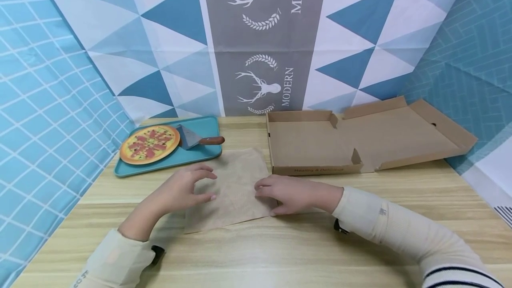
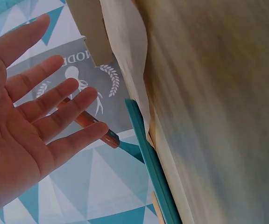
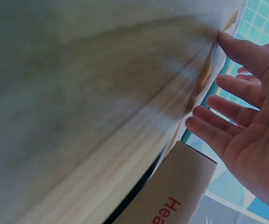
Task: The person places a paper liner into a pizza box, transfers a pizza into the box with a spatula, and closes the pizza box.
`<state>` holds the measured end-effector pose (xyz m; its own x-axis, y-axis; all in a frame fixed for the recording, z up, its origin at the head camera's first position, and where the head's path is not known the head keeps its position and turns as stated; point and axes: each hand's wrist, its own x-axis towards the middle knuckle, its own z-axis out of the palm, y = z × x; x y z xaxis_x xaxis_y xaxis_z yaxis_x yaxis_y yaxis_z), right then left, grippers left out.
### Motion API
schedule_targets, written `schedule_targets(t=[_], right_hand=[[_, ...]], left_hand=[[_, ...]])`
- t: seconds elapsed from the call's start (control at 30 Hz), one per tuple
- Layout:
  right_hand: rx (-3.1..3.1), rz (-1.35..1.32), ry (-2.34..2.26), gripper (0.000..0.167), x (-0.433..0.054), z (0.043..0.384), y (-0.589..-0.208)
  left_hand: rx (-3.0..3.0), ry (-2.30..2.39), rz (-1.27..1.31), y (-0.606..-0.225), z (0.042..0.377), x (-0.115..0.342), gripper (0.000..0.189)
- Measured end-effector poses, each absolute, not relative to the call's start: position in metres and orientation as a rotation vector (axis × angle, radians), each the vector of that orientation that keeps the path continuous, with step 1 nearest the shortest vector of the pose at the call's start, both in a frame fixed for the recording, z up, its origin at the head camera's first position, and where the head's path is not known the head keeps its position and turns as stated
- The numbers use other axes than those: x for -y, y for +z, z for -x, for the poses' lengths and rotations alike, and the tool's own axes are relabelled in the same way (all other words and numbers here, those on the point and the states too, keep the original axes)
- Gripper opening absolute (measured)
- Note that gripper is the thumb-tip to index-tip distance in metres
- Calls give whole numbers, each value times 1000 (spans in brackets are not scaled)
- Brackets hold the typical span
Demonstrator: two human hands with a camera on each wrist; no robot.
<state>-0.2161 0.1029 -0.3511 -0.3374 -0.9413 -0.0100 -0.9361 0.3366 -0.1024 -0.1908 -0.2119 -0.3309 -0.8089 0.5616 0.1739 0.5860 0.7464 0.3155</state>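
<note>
A thin brown sheet of paper (image 1: 236, 190) lies on the wooden table, slightly creased, its far edge near the teal tray. My left hand (image 1: 186, 190) is over the sheet's left side; in the left wrist view its fingers (image 2: 67, 112) are spread and hold nothing. On the right side is my right hand (image 1: 290, 194), palm towards the sheet. The right wrist view shows its thumb (image 3: 242, 49) at the paper's edge, apparently touching it, while the other fingers stay extended and apart from it.
Back left, a teal tray (image 1: 208, 155) carries a pizza (image 1: 150, 144) and a pizza server (image 1: 192, 139) with a wooden handle. Behind my right hand, an unfolded cardboard pizza box (image 1: 308, 143) has its lid (image 1: 404, 132) laid open to the right. Patterned wall coverings (image 1: 256, 48) stand behind.
</note>
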Motion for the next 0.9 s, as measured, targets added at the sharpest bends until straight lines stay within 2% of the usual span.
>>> schedule_targets(t=[0.13, 0.4, 0.6, 0.9], right_hand=[[-2497, 1783, -116, 41, -99, 219, -352], [-2499, 1972, -103, 7, -87, 222, -352], [-2516, 1980, -111, 26, -83, 217, -350], [-2637, 2043, -143, 17, -92, 210, -347]], left_hand=[[2878, -547, 930, -330, 190, 213, 40], [2858, -528, 909, -330, 187, 215, 39], [2838, -536, 885, -328, 183, 215, 37], [2778, -542, 908, -325, 180, 217, 34]])
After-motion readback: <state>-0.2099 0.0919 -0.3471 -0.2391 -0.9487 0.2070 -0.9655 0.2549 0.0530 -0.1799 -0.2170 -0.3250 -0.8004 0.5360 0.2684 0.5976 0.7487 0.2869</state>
